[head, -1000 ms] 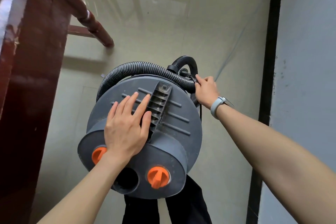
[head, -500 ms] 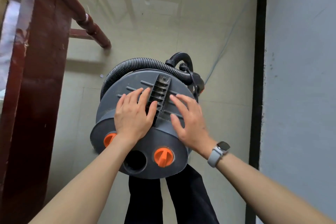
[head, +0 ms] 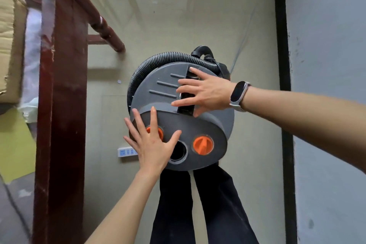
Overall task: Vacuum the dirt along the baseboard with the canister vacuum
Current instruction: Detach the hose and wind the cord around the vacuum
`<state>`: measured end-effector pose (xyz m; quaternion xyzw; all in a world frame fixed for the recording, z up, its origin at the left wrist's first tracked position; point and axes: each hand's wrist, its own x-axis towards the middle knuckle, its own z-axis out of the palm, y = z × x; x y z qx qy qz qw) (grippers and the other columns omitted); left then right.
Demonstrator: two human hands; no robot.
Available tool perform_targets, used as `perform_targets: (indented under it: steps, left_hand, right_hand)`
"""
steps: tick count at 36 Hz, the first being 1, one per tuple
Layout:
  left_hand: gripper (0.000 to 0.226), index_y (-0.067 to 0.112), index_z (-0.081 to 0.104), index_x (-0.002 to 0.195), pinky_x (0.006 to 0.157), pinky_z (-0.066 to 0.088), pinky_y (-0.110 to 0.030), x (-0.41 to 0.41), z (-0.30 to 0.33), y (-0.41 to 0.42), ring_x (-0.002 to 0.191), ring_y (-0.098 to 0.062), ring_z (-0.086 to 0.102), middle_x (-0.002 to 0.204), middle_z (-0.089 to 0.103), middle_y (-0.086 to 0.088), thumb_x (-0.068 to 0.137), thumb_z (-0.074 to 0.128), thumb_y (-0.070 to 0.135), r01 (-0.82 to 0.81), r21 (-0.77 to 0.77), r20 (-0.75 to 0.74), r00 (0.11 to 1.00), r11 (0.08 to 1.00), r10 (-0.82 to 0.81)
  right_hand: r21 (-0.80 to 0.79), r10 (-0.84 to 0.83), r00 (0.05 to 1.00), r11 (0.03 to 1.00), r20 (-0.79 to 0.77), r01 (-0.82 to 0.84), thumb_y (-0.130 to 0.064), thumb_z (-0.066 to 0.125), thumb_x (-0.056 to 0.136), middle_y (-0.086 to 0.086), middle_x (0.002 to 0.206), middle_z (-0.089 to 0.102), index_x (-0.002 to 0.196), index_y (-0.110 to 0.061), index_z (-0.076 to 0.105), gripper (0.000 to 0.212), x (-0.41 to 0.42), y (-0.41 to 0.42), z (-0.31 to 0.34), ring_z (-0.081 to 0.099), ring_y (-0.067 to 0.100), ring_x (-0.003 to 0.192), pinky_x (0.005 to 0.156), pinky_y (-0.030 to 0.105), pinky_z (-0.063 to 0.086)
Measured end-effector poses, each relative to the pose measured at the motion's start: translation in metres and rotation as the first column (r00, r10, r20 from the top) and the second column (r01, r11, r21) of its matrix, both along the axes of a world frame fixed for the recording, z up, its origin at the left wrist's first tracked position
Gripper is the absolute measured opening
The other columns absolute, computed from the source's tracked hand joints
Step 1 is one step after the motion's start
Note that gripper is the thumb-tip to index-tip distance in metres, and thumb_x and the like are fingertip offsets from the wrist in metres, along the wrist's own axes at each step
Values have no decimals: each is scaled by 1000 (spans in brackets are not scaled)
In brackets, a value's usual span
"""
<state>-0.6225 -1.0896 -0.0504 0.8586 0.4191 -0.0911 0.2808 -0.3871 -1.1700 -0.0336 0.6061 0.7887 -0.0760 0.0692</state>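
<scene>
Dark red wooden frame (head: 61, 105), white power strip (head: 126, 152), cardboard (head: 10, 45)

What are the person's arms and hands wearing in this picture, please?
Both forearms are bare, with no sleeves in view. The left hand wears nothing. At the wrist of the right hand sits a fitness band with a glossy black oval screen on a pale grey strap. No gloves or rings show.

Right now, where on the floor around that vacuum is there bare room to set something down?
Bare floor lies between the canister vacuum and the black baseboard on the right, and beyond the hose toward the red wooden rail. It is crowded to the left, with the power strip and the wooden frame.
</scene>
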Motion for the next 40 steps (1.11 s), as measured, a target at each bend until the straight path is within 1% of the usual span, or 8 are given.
perform_targets:
  steps: [4, 10, 14, 19, 24, 29, 36, 40]
  left_hand:
    - [102, 35, 9, 153, 109, -5, -69, 0, -5, 1, 145, -33, -23, 161, -15, -5, 74, 66, 63, -1, -21, 30, 1000, 1000, 2]
    - [99, 34, 10, 152, 106, -5, -71, 8, -8, 17, 145, -35, -21, 162, -10, -8, 69, 38, 79, 59, -12, 62, 996, 998, -58]
    - [100, 30, 13, 153, 106, -6, -72, 32, -6, 45, 145, -39, -20, 162, -11, -9, 72, 61, 65, 156, 1, 60, 986, 988, -156]
    - [101, 32, 11, 154, 108, -3, -71, 79, -1, 93, 146, -37, -19, 162, -13, -6, 74, 67, 59, 350, 73, 1, 937, 934, -351]
    - [94, 36, 7, 154, 110, -2, -69, 126, 8, 119, 148, -34, -13, 163, -10, -4, 81, 61, 60, 354, 177, -45, 935, 918, -352]
    - [76, 35, 12, 154, 110, -1, -68, 145, 13, 113, 149, -33, -7, 163, -3, -4, 92, 53, 51, 235, 172, 61, 967, 957, -249]
    - [64, 31, 14, 154, 113, 0, -63, 168, 3, 104, 149, -33, -8, 163, -2, -6, 99, 44, 43, 211, 107, 37, 976, 972, -216]
    - [50, 26, 35, 149, 111, 25, -63, 206, 2, 118, 147, -39, 15, 160, 19, -11, 101, 40, 38, 182, 127, 87, 977, 975, -194]
  right_hand:
    - [10, 49, 998, 999, -32, -49, -50, 44, 86, 12, 113, 61, 126, -30, 58, 47, 6, 9, 0, 58, 37, 110, 97, 55, 45]
    - [61, -13, 996, 998, -86, 19, -43, 47, 90, 10, 111, 59, 123, -30, 49, 35, 15, 13, -6, 54, 34, 105, 85, 44, 50]
    - [102, -120, 986, 986, -111, 132, -35, 70, 82, 12, 108, 59, 123, -27, 52, 45, 26, 15, -10, 54, 35, 100, 86, 45, 49]
    - [98, -325, 940, 937, -108, 335, -42, 67, 81, 10, 105, 61, 122, -29, 57, 43, 42, 19, -8, 57, 32, 96, 86, 47, 46]
    - [-57, -597, 801, 802, -49, 595, -53, 56, 82, 10, 114, 60, 131, -31, 55, 54, 60, 31, 3, 57, 32, 110, 102, 72, 25]
    - [-11, -739, 669, 672, -86, 741, -52, 60, 85, 10, 111, 62, 130, -27, 57, 52, 76, 45, -2, 58, 36, 101, 100, 58, 36]
    - [-54, -866, 497, 499, -52, 865, -63, 43, 91, 2, 123, 55, 140, -34, 40, 56, 122, 73, 2, 47, 25, 116, 89, 36, 42]
    - [-103, -908, 414, 419, -67, 902, -66, 41, 90, 0, 123, 56, 137, -37, 42, 55, 157, 93, 3, 46, 23, 120, 89, 37, 42]
